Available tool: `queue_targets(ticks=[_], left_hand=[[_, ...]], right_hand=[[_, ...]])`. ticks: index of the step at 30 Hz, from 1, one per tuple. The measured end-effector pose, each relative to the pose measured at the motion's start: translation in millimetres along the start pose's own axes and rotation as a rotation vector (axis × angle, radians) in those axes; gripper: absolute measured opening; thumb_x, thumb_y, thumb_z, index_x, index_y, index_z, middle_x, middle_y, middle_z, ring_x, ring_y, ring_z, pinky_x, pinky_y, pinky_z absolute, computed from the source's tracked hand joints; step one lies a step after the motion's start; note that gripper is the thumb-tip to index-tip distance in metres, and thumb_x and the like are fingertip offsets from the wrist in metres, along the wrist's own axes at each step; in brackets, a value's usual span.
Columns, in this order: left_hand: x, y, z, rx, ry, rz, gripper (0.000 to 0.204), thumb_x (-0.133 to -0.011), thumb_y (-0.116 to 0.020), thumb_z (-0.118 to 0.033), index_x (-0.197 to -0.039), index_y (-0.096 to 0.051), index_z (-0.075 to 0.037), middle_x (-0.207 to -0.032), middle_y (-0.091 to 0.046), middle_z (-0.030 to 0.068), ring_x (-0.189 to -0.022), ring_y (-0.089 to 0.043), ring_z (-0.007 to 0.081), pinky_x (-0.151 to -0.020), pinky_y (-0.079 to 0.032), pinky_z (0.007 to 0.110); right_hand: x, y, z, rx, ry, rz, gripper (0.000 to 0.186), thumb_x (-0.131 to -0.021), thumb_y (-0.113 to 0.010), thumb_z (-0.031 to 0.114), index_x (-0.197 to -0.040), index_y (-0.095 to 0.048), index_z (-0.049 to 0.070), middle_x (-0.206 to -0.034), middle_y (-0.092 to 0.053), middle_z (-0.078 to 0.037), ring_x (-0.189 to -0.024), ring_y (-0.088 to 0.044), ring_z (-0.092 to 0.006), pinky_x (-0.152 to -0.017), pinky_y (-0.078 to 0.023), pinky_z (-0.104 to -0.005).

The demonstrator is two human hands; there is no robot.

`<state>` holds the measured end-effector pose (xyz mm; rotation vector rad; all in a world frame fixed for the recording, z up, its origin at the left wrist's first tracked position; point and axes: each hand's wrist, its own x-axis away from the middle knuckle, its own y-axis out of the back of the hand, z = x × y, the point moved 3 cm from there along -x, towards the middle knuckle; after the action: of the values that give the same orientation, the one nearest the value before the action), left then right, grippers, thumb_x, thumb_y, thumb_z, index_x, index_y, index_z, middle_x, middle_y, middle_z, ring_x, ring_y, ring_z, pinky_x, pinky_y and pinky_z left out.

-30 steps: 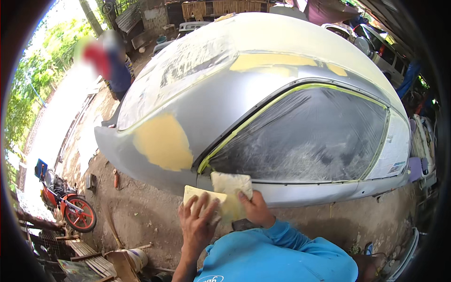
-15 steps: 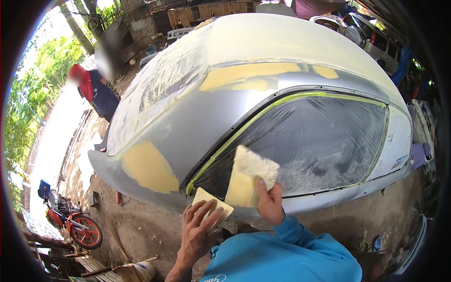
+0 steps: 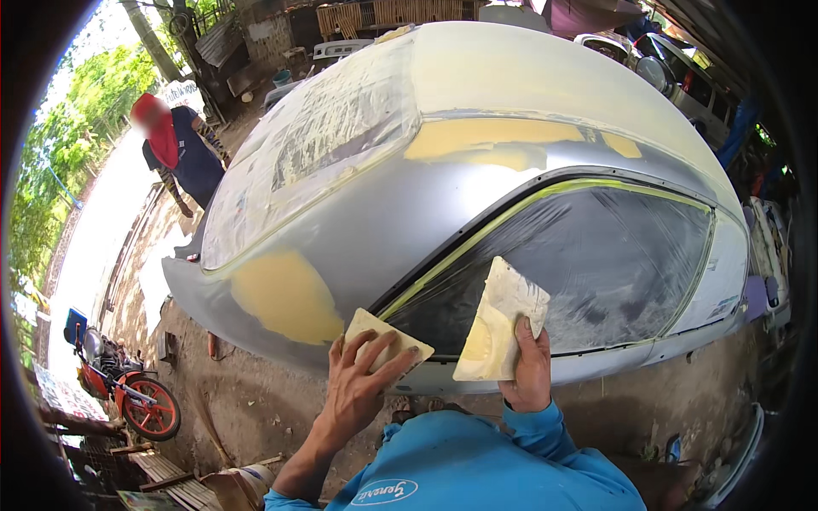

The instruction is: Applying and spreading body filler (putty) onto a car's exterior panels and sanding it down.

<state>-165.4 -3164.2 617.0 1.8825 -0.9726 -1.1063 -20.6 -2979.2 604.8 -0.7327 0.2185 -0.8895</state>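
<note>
My left hand (image 3: 366,379) grips a square, pale yellow flat pad or spreader (image 3: 388,336); its fingers lie bent over the face. To its right, my right hand (image 3: 528,366) holds a larger, cream-smeared rectangular plate (image 3: 498,302) upright, thumb on the front. The two pieces are apart, held before the lower edge of a car's plastic-covered side window (image 3: 613,264) edged with lime tape. The grey car body (image 3: 358,247) has yellow filler patches, a big one (image 3: 281,298) left of the window and others (image 3: 486,136) along the roof edge. The roof (image 3: 554,72) is pale and dull.
A person (image 3: 179,162) in a red head covering and dark top stands beside the car's left end. A red motorbike (image 3: 145,400) stands at lower left near bamboo slats (image 3: 170,473) and a bucket. Other vehicles (image 3: 703,89) and stacked panels (image 3: 767,247) are at the right.
My right hand has carried its plate rightward, away from the left hand's piece, after lifting it. My left hand has risen slightly with its piece. The person at left now stands more upright in view.
</note>
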Motion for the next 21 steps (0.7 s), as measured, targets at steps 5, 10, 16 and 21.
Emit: queue_targets(ticks=[5,10,16,21], left_hand=[[-14.0,15.2,-34.3,-0.031,-0.105,-0.044,0.059,-0.065,-0.063,0.007,-0.116,-0.068,-0.023,-0.130,-0.055,0.0053,-0.120,-0.048,0.0319,-0.101,-0.031,0.059],[-18.5,20.5,-1.6,0.116,-0.102,0.023,0.057,-0.065,-0.064,0.008,-0.114,-0.068,-0.023,-0.127,-0.057,0.0023,-0.117,-0.051,0.0295,-0.100,-0.034,0.053],[-23.6,16.6,-1.4,-0.011,-0.116,0.037,0.058,-0.062,-0.065,0.008,-0.113,-0.069,-0.021,-0.127,-0.057,0.0040,-0.117,-0.051,0.0315,-0.100,-0.035,0.052],[-31.1,23.1,-15.3,-0.062,-0.143,0.012,0.050,-0.071,-0.065,-0.002,-0.116,-0.065,-0.024,-0.126,-0.054,0.0023,-0.119,-0.048,0.0296,-0.100,-0.029,0.063]], right_hand=[[2.2,-1.6,-35.9,0.504,0.218,-0.002,0.030,-0.100,-0.053,0.022,-0.117,-0.056,-0.003,-0.113,-0.062,-0.009,-0.096,-0.058,-0.0129,-0.084,-0.049,-0.0281],[-7.8,-11.6,-34.8,0.304,0.109,-0.042,0.029,-0.101,-0.052,0.022,-0.116,-0.056,-0.003,-0.109,-0.062,-0.009,-0.096,-0.054,-0.0115,-0.084,-0.046,-0.0276],[-21.0,-4.1,-38.2,0.367,0.080,0.043,0.031,-0.101,-0.050,0.021,-0.125,-0.047,0.002,-0.119,-0.058,-0.011,-0.102,-0.060,-0.0180,-0.087,-0.051,-0.0347],[-6.4,-32.0,-28.7,0.654,0.287,0.103,0.031,-0.101,-0.051,0.022,-0.110,-0.061,-0.006,-0.091,-0.066,-0.006,-0.083,-0.052,-0.0075,-0.071,-0.045,-0.0254]])
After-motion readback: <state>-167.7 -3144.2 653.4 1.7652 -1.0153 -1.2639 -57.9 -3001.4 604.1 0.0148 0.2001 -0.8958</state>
